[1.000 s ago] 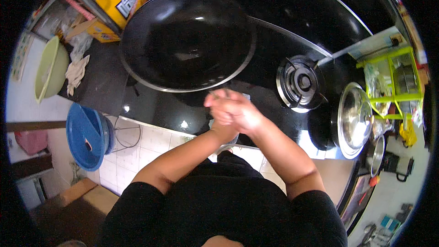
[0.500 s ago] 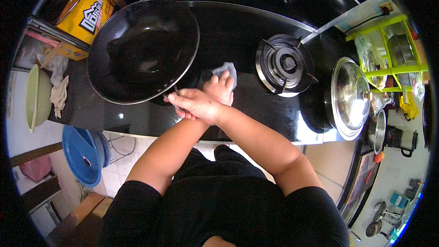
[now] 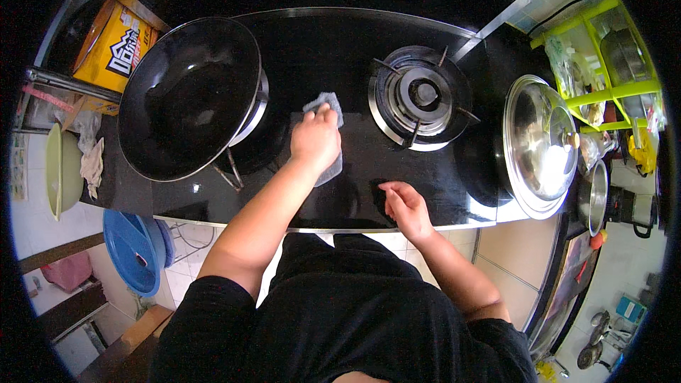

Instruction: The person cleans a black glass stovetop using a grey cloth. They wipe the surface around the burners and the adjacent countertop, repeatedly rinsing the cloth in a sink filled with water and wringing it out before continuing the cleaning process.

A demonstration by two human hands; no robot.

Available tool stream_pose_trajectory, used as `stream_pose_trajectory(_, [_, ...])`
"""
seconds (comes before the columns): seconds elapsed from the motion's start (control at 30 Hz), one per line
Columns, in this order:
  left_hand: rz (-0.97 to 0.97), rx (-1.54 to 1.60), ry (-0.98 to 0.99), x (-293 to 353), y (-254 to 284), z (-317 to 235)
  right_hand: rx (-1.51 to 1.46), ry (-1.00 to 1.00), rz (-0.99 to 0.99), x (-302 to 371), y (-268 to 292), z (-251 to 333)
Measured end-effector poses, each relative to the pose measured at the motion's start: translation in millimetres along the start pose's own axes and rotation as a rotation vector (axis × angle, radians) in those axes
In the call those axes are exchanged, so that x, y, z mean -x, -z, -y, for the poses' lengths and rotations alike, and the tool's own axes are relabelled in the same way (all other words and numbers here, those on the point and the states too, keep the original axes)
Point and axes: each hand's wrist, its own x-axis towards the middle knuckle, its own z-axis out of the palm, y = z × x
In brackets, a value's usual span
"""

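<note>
The person's left hand (image 3: 317, 140) curls over a grey cloth (image 3: 329, 99), seemingly to keep it against the black table (image 3: 440, 184); the half-curled right hand (image 3: 406, 207) appears empty.

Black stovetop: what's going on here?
A person has their left hand on a grey cloth lying on the black stovetop, between the wok at left and the bare burner at right. Their right hand is near the front edge, with nothing visible in it.
</note>
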Motion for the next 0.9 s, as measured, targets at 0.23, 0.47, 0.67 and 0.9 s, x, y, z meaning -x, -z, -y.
stream_pose_trajectory(0.23, [-0.004, -0.005, -0.046, 57.5, -0.1, -18.1, 0.007, 0.111, -0.130, 20.0, 49.1, -26.3])
stream_pose_trajectory(0.47, [0.002, -0.086, 0.024, 24.0, -6.4, -19.8, -0.026, 0.103, -0.115, 17.5, 52.8, -23.6])
stream_pose_trajectory(0.67, [-0.120, -0.134, -0.017, 15.2, -6.2, -9.4, 0.006, 0.086, -0.089, 23.5, 55.5, -38.3])
stream_pose_trajectory(0.9, [-0.349, -0.050, 0.106, -41.8, -23.3, 13.6, -0.025, 0.053, -0.102, 26.5, 47.7, -43.9])
